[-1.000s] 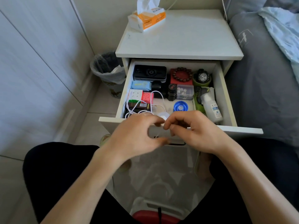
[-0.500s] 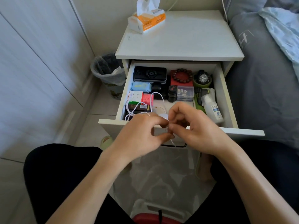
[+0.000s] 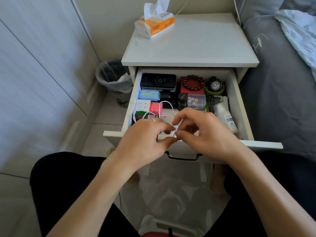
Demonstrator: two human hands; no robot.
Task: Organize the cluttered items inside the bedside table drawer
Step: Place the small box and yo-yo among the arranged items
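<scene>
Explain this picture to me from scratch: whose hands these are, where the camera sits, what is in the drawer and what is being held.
There is no machine here. A person wears a camera on the head, so the single view looks down at their own two arms. The left hand and right hand meet over the front of the open drawer, and both pinch a thin white cable that loops back into the drawer. Inside lie a black box, a bead bracelet, a watch, a clear case of dice, a puzzle cube and a white bottle. A tissue pack lies on the bedside table.
</scene>
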